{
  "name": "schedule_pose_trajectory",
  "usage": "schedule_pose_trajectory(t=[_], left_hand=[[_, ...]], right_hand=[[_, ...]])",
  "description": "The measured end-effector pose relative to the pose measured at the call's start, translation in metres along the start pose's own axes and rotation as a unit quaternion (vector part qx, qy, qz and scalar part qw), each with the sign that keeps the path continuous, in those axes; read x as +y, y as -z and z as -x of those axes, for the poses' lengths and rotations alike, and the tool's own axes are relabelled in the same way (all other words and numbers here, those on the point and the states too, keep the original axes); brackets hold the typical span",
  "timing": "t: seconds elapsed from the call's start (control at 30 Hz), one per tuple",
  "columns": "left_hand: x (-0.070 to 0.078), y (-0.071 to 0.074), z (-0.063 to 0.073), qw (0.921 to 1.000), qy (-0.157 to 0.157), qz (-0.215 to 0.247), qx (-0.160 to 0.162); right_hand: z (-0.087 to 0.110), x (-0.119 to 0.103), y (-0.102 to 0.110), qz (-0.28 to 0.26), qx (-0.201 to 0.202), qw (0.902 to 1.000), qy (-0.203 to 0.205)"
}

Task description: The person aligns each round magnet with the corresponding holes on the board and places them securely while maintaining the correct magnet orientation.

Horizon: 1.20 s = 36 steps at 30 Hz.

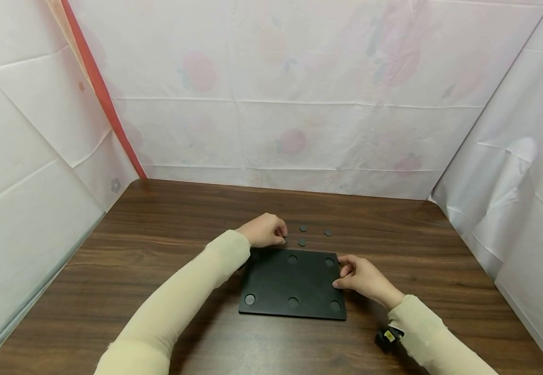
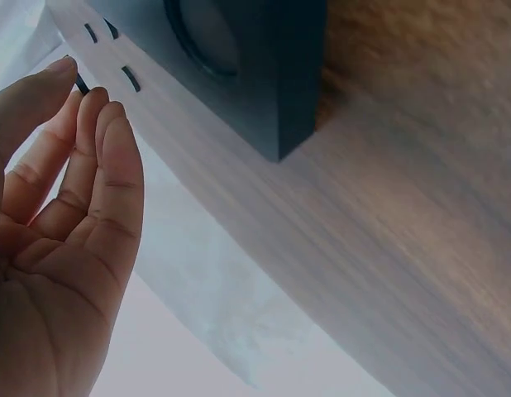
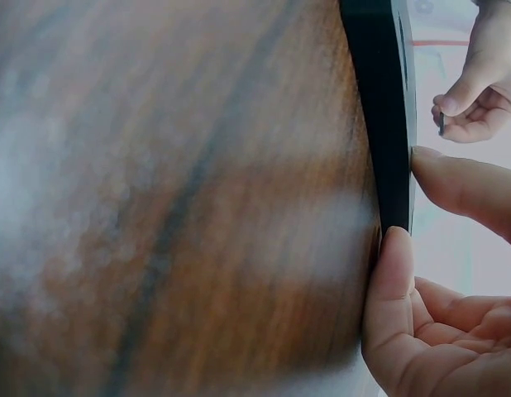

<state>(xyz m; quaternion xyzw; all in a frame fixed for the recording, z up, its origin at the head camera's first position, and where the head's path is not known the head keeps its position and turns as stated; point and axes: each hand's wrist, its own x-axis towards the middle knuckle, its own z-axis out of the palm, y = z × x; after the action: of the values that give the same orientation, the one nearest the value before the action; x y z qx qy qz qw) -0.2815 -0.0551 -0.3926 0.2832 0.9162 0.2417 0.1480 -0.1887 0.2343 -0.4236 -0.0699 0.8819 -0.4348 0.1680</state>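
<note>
A black rectangular board (image 1: 313, 278) with round recesses lies on the table; a grey disc (image 1: 250, 299) sits in its near-left recess. Past the board's far edge, my left hand (image 1: 265, 230) pinches a small dark disc (image 2: 81, 83) between thumb and fingertips, clear in the left wrist view. My right hand (image 1: 362, 278) grips the board's right edge, its thumb on the top face and a finger against the side in the right wrist view. The left hand and sleeve cover the board's far-left corner. Three loose dark discs, one of them nearest the board (image 1: 302, 242), lie beyond it.
The brown wooden table (image 1: 159, 250) ends at white patterned curtains (image 1: 271, 104) behind and on both sides. A small black device with a yellow label (image 1: 388, 337) is by the right wrist.
</note>
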Motion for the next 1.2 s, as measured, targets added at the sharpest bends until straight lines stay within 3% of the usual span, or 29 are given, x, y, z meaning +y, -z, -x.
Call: schedule_pose_trajectory(t=[0.57,1.2], left_hand=[[0.009,-0.014,0.001,0.9989,-0.044,-0.006,-0.012],[0.02,-0.022,0.007,0.9978,-0.057,-0.003,-0.034]], right_hand=[[0.0,0.001,0.0,0.004,0.004,1.0,0.003],[-0.001,0.001,-0.001,0.006,0.003,1.0,0.002]])
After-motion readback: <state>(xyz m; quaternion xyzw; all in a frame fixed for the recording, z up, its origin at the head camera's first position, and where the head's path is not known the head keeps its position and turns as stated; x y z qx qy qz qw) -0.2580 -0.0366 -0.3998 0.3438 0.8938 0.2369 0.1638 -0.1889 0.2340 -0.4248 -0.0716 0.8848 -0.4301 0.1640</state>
